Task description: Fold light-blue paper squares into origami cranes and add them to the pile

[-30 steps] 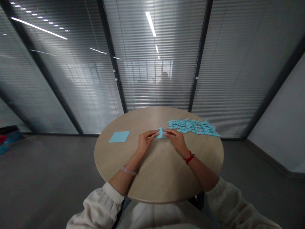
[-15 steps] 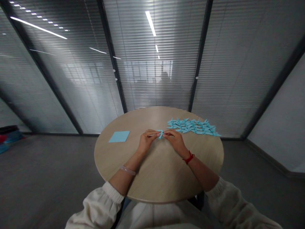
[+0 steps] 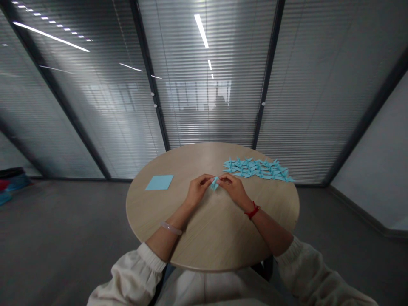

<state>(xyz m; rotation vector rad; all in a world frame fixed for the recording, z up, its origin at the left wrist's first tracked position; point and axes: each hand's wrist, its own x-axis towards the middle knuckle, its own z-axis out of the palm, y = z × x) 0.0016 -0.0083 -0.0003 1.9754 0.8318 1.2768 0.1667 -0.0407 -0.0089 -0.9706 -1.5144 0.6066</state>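
A small piece of folded light-blue paper (image 3: 214, 184) is pinched between both hands above the middle of the round table. My left hand (image 3: 198, 188) grips its left side with thumb and fingertips. On the opposite side, my right hand (image 3: 233, 185) pinches it the same way. Fingertips cover part of the paper, and its exact folds are too small to make out. Just beyond my right hand lie several folded blue paper cranes (image 3: 258, 168), packed close together in rows.
The round wooden table (image 3: 219, 238) has a flat stack or sheet of square blue paper (image 3: 159, 182) on its left. Behind it stands a glass partition with blinds (image 3: 210, 123). Dark and red-blue items (image 3: 14, 180) sit on the floor at far left.
The folded paper has turned between my fingers and now shows a wider, pointed shape hanging toward me. My left fingers have shifted slightly; the cranes and square paper have not moved.
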